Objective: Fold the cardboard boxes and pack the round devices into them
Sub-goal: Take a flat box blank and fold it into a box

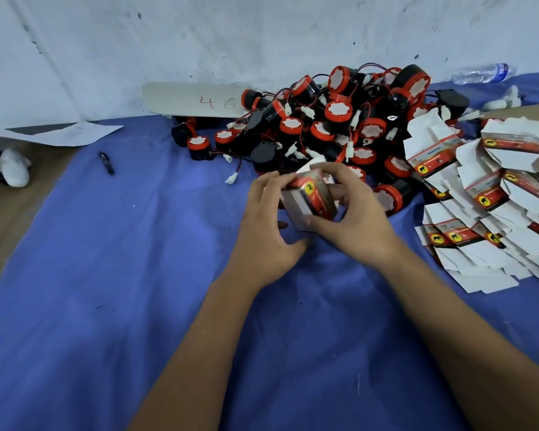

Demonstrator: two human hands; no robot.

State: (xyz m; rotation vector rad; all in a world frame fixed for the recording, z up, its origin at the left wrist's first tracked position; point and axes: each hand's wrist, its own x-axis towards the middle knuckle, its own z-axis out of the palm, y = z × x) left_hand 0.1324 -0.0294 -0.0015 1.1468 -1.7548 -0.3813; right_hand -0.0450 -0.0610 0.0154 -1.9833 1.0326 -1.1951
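While both hands grip it from either side, the small cardboard box (308,199) sits low over the blue tabletop (122,259); the left hand (266,225) curls round its near-left corner and the right hand (352,213) wraps its far side. Its top flap seems open. Behind lies the pile of round devices (339,119), with flat unfolded boxes (486,206) to the right.

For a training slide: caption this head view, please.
Both hands, left and right, fold a small box beside heaped round devices.
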